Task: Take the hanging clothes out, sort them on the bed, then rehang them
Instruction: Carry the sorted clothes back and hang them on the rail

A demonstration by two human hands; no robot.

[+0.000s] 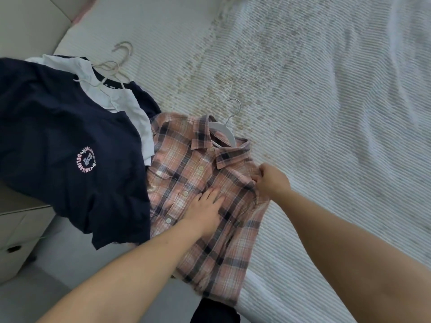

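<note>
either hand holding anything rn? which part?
Right hand pinches the pink plaid button-up shirt at its shoulder seam; left hand only presses flat on its front.

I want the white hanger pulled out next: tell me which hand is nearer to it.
Right. The right hand pinches the plaid shirt just below the white hanger; the left hand lies flat lower down.

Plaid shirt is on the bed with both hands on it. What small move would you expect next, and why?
Probably the right hand pulls the shoulder fabric it pinches outward to flatten the plaid shirt, while the left hand presses flat on its front; the shirt lies rumpled on its hanger.
</note>
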